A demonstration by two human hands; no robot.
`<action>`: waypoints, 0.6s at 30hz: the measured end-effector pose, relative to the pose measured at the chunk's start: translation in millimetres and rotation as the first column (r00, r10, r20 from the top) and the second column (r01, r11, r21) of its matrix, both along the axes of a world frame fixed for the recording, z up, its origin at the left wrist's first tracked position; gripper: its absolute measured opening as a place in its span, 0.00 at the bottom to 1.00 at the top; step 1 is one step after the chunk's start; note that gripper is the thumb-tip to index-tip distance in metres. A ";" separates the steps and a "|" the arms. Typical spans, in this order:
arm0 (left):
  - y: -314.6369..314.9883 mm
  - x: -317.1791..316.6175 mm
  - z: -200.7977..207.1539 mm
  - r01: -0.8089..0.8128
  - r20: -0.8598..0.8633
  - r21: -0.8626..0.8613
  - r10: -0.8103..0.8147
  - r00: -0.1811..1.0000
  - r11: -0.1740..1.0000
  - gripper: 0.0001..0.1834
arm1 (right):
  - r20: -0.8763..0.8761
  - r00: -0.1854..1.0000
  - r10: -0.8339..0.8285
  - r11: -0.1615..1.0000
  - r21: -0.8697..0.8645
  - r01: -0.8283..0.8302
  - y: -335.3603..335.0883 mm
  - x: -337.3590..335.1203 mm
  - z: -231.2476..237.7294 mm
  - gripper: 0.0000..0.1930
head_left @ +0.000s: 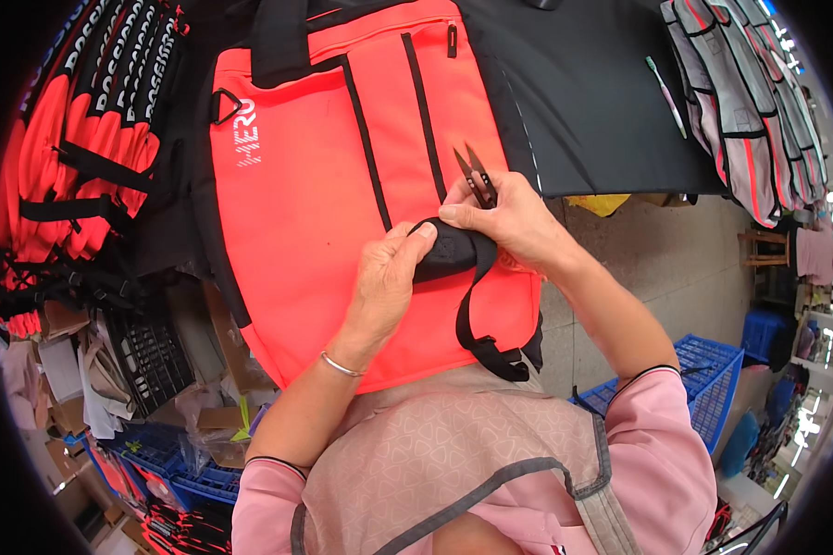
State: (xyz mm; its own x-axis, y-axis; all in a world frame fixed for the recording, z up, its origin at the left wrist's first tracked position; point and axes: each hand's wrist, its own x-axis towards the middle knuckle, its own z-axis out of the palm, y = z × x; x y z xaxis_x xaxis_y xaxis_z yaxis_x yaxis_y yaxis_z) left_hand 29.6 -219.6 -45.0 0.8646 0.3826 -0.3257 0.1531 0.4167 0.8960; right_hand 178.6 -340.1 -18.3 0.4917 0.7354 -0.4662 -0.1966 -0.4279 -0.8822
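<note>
A bright coral-red bag [296, 203] with black trim, strips and a zip lies flat before me, its lower end against my apron. My left hand [379, 282] pinches the edge of a black padded strap [444, 259] over the bag's lower middle. Thread snips [476, 176] rest in my right hand [512, 217], blades apart and pointing away from me. The thumb of that hand also presses on the padded strap's upper edge. Black webbing [467, 319] hangs from the strap down to a buckle end near the bag's bottom. My fingers hide part of the padded strap.
Stacked red and black bags [83, 139] stand at the left. Grey bags [750, 102] with red stripes are piled at the far right, near a toothbrush [666, 97] on the black table surface [592, 102]. Blue crates [713, 379] sit on the floor at the right.
</note>
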 end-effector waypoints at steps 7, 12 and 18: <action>-2.3 10.3 -2.3 -0.112 -0.042 -0.006 0.111 0.993 0.994 0.18 | 0.858 0.509 -0.067 0.997 0.078 0.000 -21.7 -27.5 18.0 0.19; 3.8 9.3 -3.8 -0.044 -0.060 0.086 0.049 0.997 0.995 0.16 | 0.978 0.185 0.095 0.992 -0.077 -0.102 -33.4 -44.0 32.2 0.11; 1.1 -23.5 -3.5 0.296 0.012 0.860 -0.597 0.802 0.415 0.28 | 0.314 0.915 -0.254 0.965 0.144 0.218 -55.5 0.6 42.7 0.09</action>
State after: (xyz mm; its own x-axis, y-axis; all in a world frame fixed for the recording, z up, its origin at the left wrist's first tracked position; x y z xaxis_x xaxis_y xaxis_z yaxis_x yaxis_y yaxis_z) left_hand 6.1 -218.6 -48.5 0.9758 -0.1335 0.1732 -0.2180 -0.5336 0.8172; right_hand 179.3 -395.6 24.4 0.7688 0.6145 -0.1769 0.0268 -0.3073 -0.9512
